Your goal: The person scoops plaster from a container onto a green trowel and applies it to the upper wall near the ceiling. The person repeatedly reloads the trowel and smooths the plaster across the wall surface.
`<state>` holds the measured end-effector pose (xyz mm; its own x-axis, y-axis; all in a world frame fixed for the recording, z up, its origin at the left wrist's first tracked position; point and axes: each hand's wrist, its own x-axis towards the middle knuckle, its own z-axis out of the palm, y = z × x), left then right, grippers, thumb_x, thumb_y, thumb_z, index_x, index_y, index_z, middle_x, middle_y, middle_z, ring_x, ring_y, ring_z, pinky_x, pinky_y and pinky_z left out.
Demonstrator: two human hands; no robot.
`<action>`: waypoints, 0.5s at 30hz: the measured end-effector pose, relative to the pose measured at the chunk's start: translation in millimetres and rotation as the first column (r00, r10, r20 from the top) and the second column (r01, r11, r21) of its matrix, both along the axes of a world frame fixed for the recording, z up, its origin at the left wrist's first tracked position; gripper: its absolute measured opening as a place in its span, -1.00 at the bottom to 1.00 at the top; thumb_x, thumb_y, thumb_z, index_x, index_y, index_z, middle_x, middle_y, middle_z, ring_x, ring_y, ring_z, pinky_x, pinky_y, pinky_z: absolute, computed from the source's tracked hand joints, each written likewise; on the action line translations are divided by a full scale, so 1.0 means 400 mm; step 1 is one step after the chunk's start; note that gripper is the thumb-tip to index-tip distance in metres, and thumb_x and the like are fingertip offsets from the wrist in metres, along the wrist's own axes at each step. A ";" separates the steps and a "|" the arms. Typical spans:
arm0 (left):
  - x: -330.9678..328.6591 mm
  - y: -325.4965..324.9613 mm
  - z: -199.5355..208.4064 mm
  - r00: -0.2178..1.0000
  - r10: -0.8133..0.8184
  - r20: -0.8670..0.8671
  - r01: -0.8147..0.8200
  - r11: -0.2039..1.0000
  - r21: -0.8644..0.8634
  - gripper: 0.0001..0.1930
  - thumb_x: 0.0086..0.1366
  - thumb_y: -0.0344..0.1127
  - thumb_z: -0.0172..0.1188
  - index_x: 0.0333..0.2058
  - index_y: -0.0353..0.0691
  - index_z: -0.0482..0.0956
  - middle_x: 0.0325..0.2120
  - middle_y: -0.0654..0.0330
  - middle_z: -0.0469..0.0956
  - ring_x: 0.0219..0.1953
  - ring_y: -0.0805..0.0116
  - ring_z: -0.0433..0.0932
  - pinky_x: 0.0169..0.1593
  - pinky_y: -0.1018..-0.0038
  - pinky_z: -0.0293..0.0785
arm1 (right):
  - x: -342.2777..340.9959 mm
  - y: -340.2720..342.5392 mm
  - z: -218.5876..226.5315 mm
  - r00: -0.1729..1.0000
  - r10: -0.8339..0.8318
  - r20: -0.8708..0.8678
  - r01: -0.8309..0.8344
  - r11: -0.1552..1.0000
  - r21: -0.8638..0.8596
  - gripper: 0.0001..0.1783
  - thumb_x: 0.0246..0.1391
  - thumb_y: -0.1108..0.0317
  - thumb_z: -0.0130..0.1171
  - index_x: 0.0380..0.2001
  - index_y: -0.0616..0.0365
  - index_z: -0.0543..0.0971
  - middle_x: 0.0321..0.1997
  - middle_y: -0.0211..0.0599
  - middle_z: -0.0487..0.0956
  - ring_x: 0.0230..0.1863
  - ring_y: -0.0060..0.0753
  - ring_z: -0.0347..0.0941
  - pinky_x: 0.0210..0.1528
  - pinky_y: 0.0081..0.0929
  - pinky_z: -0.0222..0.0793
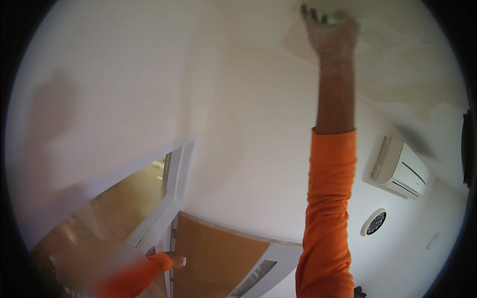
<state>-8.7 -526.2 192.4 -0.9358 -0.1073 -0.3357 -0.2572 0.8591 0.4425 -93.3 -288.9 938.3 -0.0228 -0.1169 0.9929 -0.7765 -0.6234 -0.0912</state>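
Left hand (175, 260) sits low in the head view, at the end of an orange sleeve, closed around the edge of the white door frame (171, 193); fingers look curled on it, though blur hides the detail. A wooden door (218, 258) stands just to its right. Whatever it grips serves as a brace only; it is well apart from the work surface.

Right arm runs nearly straight up, its long axis vertical in the picture. Right hand (330, 32) is at full stretch against the ceiling (223, 59), pressing a pale cloth or sponge (335, 17) flat to a yellowish stained patch (397, 54). Fingers spread over the pad, holding it. The stain extends rightward and downward from the hand. The right hand is the one touching it.

Further right on the wall: a white air conditioner (400, 169), and a round clock (375, 222) below it.
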 end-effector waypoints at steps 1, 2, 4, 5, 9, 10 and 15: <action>0.016 0.002 0.003 1.000 0.018 -0.004 -0.018 1.000 0.022 -0.72 0.15 -0.28 0.13 -0.14 -0.14 0.59 -0.22 0.06 0.65 -0.13 0.07 0.61 -0.04 0.23 0.47 | 0.084 0.074 -0.023 0.905 -0.403 -0.140 0.411 0.911 0.037 -0.35 0.23 0.21 0.01 0.29 0.28 0.12 0.34 -0.06 0.15 0.32 -0.09 0.13 0.33 0.06 0.19; 0.020 -0.004 -0.005 1.000 0.027 -0.008 -0.027 1.000 0.007 -0.72 0.15 -0.29 0.13 -0.14 -0.14 0.60 -0.22 0.07 0.65 -0.14 0.08 0.61 -0.05 0.23 0.47 | 0.173 0.156 -0.046 0.631 -0.721 -0.286 0.746 0.666 -0.033 -0.33 0.25 0.20 0.00 0.30 0.33 0.12 0.36 0.01 0.16 0.34 -0.07 0.14 0.32 0.02 0.21; -0.007 -0.002 -0.012 1.000 -0.001 -0.015 0.001 0.999 -0.033 -0.71 0.14 -0.30 0.13 -0.14 -0.15 0.60 -0.23 0.07 0.66 -0.14 0.09 0.61 -0.05 0.23 0.48 | 0.254 0.254 -0.086 0.417 -0.872 -0.257 0.846 0.475 -0.241 -0.35 0.23 0.22 0.01 0.29 0.30 0.14 0.34 -0.01 0.19 0.30 -0.07 0.17 0.29 0.01 0.23; -0.013 0.007 -0.001 1.000 0.021 -0.010 -0.021 1.000 -0.014 -0.71 0.13 -0.30 0.14 -0.15 -0.16 0.61 -0.22 0.05 0.66 -0.15 0.10 0.62 -0.06 0.22 0.49 | 0.253 0.265 -0.092 0.447 -0.875 -0.185 0.819 0.484 -0.307 -0.36 0.22 0.23 0.01 0.29 0.28 0.15 0.33 -0.02 0.20 0.29 -0.07 0.18 0.27 0.00 0.24; -0.033 0.001 -0.055 1.000 -0.019 -0.009 0.019 0.999 -0.047 -0.70 0.18 -0.22 0.18 -0.12 -0.13 0.61 -0.23 0.10 0.66 -0.13 0.11 0.61 -0.04 0.22 0.47 | 0.150 0.260 -0.092 0.761 -0.645 0.076 0.558 0.590 -0.584 -0.38 0.19 0.27 0.03 0.27 0.22 0.20 0.29 -0.06 0.25 0.22 -0.07 0.24 0.20 -0.04 0.28; -0.045 0.001 -0.069 0.999 -0.048 -0.017 0.047 0.997 -0.056 -0.70 0.17 -0.22 0.18 -0.12 -0.13 0.60 -0.23 0.10 0.66 -0.14 0.12 0.61 -0.05 0.22 0.47 | 0.121 0.262 -0.097 0.802 -0.589 0.099 0.496 0.564 -0.661 -0.39 0.18 0.28 0.04 0.27 0.20 0.21 0.28 -0.07 0.27 0.20 -0.08 0.26 0.19 -0.05 0.28; -0.061 -0.035 -0.094 0.999 -0.045 -0.021 0.043 0.996 -0.082 -0.70 0.17 -0.24 0.18 -0.11 -0.12 0.59 -0.25 0.11 0.66 -0.18 0.14 0.61 -0.09 0.21 0.46 | 0.132 0.295 -0.076 0.550 -0.788 0.278 0.512 0.054 -0.857 -0.41 0.14 0.32 0.06 0.25 0.12 0.26 0.23 -0.13 0.33 0.12 -0.08 0.33 0.10 -0.10 0.33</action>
<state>-33.1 -540.1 154.9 -0.9475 -0.0916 -0.3062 -0.2088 0.9028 0.3759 -40.3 -171.0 907.7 0.5829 0.6210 0.5239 -0.8063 0.5216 0.2788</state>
